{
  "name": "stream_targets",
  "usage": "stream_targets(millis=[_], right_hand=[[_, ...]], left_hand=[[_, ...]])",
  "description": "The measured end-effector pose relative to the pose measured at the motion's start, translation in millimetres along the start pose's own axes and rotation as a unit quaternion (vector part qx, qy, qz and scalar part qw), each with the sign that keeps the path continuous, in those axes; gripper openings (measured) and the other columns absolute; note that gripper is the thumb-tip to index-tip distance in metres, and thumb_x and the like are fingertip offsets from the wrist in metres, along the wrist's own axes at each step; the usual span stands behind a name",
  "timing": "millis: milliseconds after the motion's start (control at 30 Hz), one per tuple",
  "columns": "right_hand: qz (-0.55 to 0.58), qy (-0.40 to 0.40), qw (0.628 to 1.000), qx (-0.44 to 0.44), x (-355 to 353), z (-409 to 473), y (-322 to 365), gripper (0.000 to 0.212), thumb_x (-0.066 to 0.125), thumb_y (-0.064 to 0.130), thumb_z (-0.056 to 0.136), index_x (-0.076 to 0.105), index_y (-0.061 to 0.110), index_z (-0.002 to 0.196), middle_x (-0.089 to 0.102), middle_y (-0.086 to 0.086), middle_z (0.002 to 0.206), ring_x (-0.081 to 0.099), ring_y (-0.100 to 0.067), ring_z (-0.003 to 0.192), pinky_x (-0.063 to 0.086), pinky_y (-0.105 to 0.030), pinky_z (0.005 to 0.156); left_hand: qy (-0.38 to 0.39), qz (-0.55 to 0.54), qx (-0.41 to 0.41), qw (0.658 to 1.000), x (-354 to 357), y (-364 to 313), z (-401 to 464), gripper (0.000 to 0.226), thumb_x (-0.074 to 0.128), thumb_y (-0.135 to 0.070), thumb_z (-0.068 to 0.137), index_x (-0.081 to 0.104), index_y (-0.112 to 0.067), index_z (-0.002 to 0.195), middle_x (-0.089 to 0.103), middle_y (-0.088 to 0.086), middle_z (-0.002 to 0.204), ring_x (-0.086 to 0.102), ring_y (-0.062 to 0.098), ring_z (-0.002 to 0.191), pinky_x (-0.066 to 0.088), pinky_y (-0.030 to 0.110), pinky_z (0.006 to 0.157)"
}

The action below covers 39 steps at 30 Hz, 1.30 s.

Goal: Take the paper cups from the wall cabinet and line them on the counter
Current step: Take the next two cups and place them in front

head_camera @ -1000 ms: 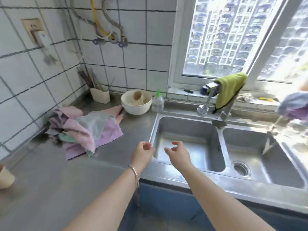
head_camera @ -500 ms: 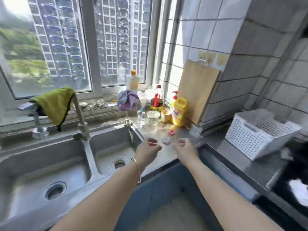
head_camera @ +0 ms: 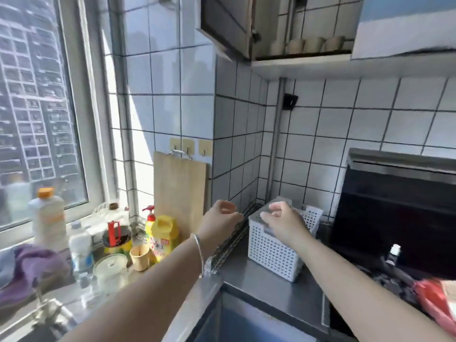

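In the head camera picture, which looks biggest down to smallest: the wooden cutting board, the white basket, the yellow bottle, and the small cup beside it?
1. cutting board
2. white basket, close behind it, and nearer the camera, so unsure
3. yellow bottle
4. small cup

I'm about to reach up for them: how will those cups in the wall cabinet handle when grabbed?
The cups look thin-walled and pale, so probably light and easily crushed by a hard squeeze. They stand close together in the open cabinet, so nudging one may tip its neighbours. Blur hides their rims.
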State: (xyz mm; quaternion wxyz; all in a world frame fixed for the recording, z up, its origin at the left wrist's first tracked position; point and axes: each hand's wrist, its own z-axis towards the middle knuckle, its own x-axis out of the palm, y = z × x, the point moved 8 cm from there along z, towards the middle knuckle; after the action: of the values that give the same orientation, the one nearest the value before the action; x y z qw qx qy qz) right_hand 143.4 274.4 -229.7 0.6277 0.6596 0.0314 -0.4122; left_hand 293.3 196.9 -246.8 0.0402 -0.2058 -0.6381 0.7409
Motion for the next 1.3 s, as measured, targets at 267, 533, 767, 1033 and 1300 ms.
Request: stream_targets(millis=[267, 533, 767, 1033, 1300], right_hand=[[0.0, -0.127, 0.992, -0.025, -75.2, 109.3, 63.1, 0.042, 0.054, 0.037, 0.089, 0.047, 0.019, 0.127, 0.055, 0.006, 0.102, 0.055, -0.018, 0.099, 0.044, -0.029, 0.085], [-0.034, -0.214, 0.97, -0.105, -150.3, 207.6, 137.4, 0.044, 0.052, 0.036, 0.09, 0.046, 0.02, 0.13, 0.057, -0.001, 0.12, 0.052, -0.018, 0.089, 0.04, -0.026, 0.075], [-0.06, -0.244, 0.95, -0.186, -209.0, 286.0, 177.9, 0.044, 0.052, 0.034, 0.091, 0.045, 0.017, 0.131, 0.056, -0.007, 0.127, 0.053, -0.021, 0.096, 0.041, -0.027, 0.079], [-0.06, -0.311, 0.913, -0.257, -266.3, 372.4, 214.7, 0.036, 0.053, 0.027, 0.09, 0.051, 0.017, 0.124, 0.059, -0.006, 0.121, 0.054, -0.021, 0.096, 0.04, -0.025, 0.077], [-0.093, -0.377, 0.872, -0.299, -311.5, 436.2, 262.5, 0.033, 0.051, 0.025, 0.089, 0.053, 0.02, 0.121, 0.062, -0.003, 0.117, 0.052, -0.018, 0.088, 0.036, -0.024, 0.067]], left_hand=[[0.043, 0.031, 0.119, 0.991, 19.9, -120.2, 129.0, 0.033, 0.058, -0.019, 0.084, 0.053, -0.019, 0.117, 0.06, 0.0, 0.114, 0.054, 0.006, 0.069, 0.043, 0.017, 0.053], [0.022, -0.008, 0.22, 0.975, 46.1, -228.6, 229.2, 0.032, 0.057, -0.019, 0.085, 0.053, -0.018, 0.118, 0.059, -0.001, 0.109, 0.054, 0.007, 0.065, 0.041, 0.006, 0.037], [-0.035, -0.05, 0.257, 0.964, 57.1, -302.0, 315.0, 0.037, 0.06, -0.021, 0.081, 0.052, -0.019, 0.117, 0.063, 0.001, 0.1, 0.063, 0.015, 0.084, 0.05, 0.027, 0.065], [-0.072, -0.033, 0.302, 0.95, 79.8, -366.2, 389.7, 0.033, 0.059, -0.02, 0.082, 0.051, -0.021, 0.114, 0.057, -0.002, 0.081, 0.052, 0.013, 0.063, 0.045, 0.025, 0.057], [-0.146, -0.019, 0.39, 0.909, 56.7, -440.1, 450.7, 0.036, 0.057, -0.019, 0.086, 0.05, -0.015, 0.121, 0.052, -0.008, 0.079, 0.051, 0.006, 0.067, 0.044, 0.021, 0.059]])
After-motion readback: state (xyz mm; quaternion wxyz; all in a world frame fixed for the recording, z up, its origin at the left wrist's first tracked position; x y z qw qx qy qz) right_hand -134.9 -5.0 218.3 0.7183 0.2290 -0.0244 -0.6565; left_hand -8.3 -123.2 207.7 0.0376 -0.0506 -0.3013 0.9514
